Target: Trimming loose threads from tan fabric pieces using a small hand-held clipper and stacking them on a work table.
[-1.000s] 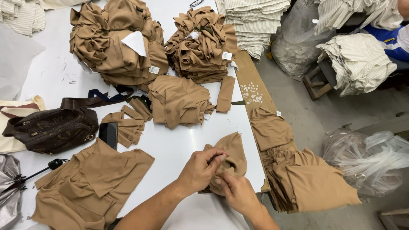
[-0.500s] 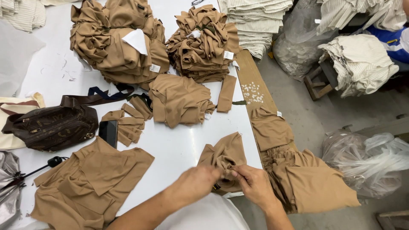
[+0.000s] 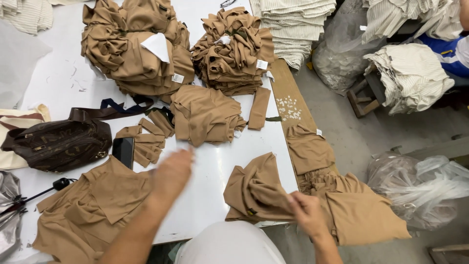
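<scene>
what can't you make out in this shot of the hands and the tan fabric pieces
Head view only:
- left hand: motion-blurred, so its fingers and anything in them are unclear.
- right hand: fingertips sunk in the crumpled tan piece, grip hidden.
- tags on the tan stacks: too small to tell.
- silver item: cut off by the left edge.

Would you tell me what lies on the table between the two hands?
In the head view, only bare white table lies between the left hand and the tan fabric piece held by the right hand.
</scene>
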